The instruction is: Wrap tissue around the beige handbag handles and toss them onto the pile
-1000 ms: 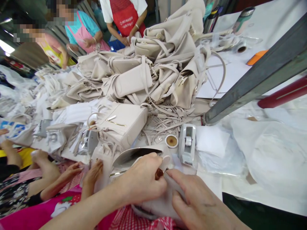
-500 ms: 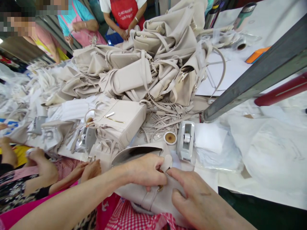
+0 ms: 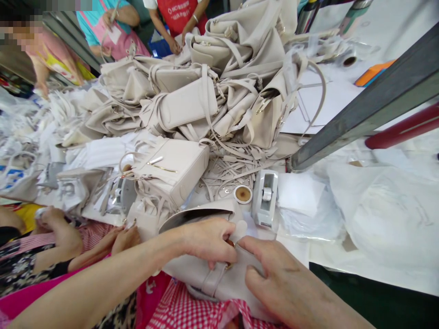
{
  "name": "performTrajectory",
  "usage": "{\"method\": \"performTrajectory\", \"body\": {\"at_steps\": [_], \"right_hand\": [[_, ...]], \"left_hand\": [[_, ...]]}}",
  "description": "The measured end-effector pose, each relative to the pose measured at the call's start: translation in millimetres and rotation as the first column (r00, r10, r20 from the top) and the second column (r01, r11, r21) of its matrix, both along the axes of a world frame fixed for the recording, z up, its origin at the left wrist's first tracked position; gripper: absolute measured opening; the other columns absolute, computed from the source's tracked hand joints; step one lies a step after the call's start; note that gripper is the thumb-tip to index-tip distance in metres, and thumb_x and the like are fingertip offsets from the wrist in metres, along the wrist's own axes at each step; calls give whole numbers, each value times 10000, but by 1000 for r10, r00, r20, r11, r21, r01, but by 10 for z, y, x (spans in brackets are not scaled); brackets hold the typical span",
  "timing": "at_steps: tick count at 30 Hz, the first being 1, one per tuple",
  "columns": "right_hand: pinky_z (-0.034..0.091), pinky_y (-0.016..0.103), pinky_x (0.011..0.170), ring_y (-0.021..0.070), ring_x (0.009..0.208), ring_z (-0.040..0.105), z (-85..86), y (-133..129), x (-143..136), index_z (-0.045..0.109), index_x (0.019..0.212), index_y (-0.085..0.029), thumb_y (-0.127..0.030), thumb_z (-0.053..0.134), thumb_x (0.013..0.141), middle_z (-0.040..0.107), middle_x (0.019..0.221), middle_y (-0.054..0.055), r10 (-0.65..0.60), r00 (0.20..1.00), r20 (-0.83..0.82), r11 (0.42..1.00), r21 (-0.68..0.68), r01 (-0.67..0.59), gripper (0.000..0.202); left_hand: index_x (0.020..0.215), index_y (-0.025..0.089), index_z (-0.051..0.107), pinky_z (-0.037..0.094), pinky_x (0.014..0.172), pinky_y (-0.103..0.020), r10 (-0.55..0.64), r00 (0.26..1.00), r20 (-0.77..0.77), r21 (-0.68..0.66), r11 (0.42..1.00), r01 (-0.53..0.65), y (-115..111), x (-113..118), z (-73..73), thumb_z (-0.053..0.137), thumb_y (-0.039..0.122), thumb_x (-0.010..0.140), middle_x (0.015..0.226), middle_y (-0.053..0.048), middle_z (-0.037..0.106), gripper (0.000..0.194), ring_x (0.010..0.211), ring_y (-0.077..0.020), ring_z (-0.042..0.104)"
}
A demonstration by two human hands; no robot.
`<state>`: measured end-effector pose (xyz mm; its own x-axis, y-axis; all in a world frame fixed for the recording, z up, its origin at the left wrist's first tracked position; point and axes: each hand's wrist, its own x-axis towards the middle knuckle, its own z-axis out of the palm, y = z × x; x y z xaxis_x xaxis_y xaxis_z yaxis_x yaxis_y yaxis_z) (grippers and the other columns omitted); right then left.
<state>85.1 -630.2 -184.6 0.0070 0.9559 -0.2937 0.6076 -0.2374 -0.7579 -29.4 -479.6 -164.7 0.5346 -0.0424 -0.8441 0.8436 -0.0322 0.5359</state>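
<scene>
A light grey-beige handbag rests in front of me at the table's edge, its mouth gaping dark. Curled over its upper part, my left hand is closed at a small piece of gold-coloured hardware, mostly hidden by the fingers. My right hand grips the bag's right side, with index finger and thumb pressed on the material. A pale round-ended tab sticks up between the hands. Just beyond are a round dish of brown stuff and a grey-white tape dispenser.
A big heap of beige bags fills the table's middle, with loose straps before it. A slanted metal post rises at right, beside plastic-wrapped white sheets. A co-worker's hands work close on my left; other people stand across.
My hands keep nearly the same hold on the handbag. The view has shifted slightly. Across the table, a person in a turquoise top now holds up a strap with something white.
</scene>
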Motion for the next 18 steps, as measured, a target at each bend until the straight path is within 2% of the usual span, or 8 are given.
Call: {"method": "performTrajectory", "body": {"at_steps": [4, 7, 10, 12, 14, 15, 16, 18], "right_hand": [[581, 390, 885, 317, 1013, 707, -46, -20, -5, 710, 1153, -120, -170, 489, 727, 746, 1118, 169, -50, 998, -27, 999, -23, 49, 483], [564, 375, 878, 302, 1028, 686, -2, 25, 22, 708, 1153, -152, -179, 502, 732, 744, 1109, 142, -102, 989, -107, 992, -80, 93, 470], [541, 320, 791, 238, 894, 678, 56, 110, 111, 726, 1014, -217, -176, 504, 743, 744, 941, 50, -127, 961, -248, 976, -204, 76, 353], [506, 271, 698, 184, 763, 641, 65, 163, 188, 711, 927, -221, -193, 486, 781, 695, 796, 2, -145, 913, -380, 962, -269, 41, 270], [461, 234, 628, 149, 698, 588, 49, 202, 256, 692, 911, -212, -226, 477, 820, 651, 751, -16, -168, 857, -487, 960, -279, 30, 234], [439, 221, 600, 138, 683, 565, 36, 218, 280, 685, 917, -208, -242, 482, 832, 642, 756, -18, -173, 837, -518, 961, -275, 29, 223], [417, 211, 574, 130, 669, 543, 22, 235, 295, 681, 912, -204, -254, 494, 837, 634, 758, -18, -175, 829, -531, 961, -274, 27, 207], [379, 199, 531, 120, 634, 507, 2, 276, 300, 666, 865, -196, -258, 518, 831, 619, 728, -20, -168, 832, -528, 958, -286, 13, 164]], "left_hand": [[749, 183, 580, 409, 378, -192, 48, 999, -18, -43, 998, -49, 9, -29, -68, 471, 86, 582, 591, 56, 565, 221, 414, -102, 488], [760, 194, 566, 386, 407, -201, -1, 1000, -3, -36, 999, 1, 57, -42, -49, 493, 90, 612, 555, 69, 530, 195, 429, -112, 487], [695, 189, 569, 348, 460, -208, -159, 985, 60, 148, 978, 148, 175, -35, 72, 539, 125, 697, 533, 67, 444, 71, 485, -109, 439], [673, 178, 595, 402, 581, -222, -288, 941, 177, 356, 910, 212, 265, -39, 173, 585, 179, 768, 640, 36, 498, 95, 623, -128, 488], [717, 171, 631, 436, 795, -269, -368, 875, 314, 509, 843, 172, 325, -67, 227, 611, 235, 828, 852, -12, 587, 129, 851, -175, 540], [752, 170, 642, 420, 876, -295, -375, 848, 374, 529, 837, 137, 335, -88, 224, 603, 248, 855, 936, -30, 604, 134, 932, -193, 535], [788, 171, 646, 407, 911, -309, -351, 834, 426, 503, 858, 104, 333, -112, 200, 585, 253, 879, 976, -38, 613, 136, 964, -200, 531], [838, 173, 637, 424, 869, -293, -205, 848, 490, 329, 944, 38, 294, -161, 105, 535, 261, 911, 932, -26, 627, 153, 915, -185, 541]]}}
